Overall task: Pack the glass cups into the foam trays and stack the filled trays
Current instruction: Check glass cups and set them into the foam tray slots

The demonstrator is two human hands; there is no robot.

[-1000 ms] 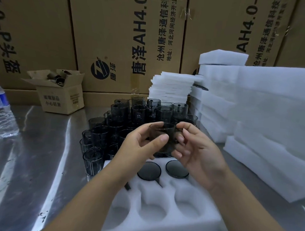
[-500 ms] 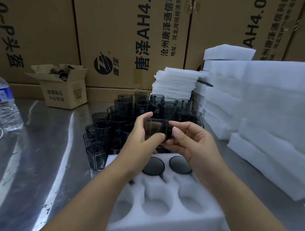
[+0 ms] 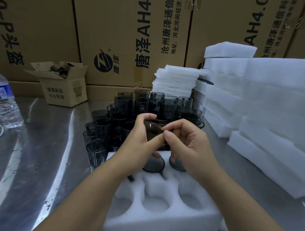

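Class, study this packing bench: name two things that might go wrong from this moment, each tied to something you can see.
1. The glass cup is held above the foam tray by the left hand and the right hand. If the smooth glass slips, it may strike the seated cups below.
2. The loose cups stand crowded just behind the hands, so a careless reach might topple several.

Both forearms reach forward, the left hand curling thumb and fingers around a smoky glass cup while the right hand pinches its right side.
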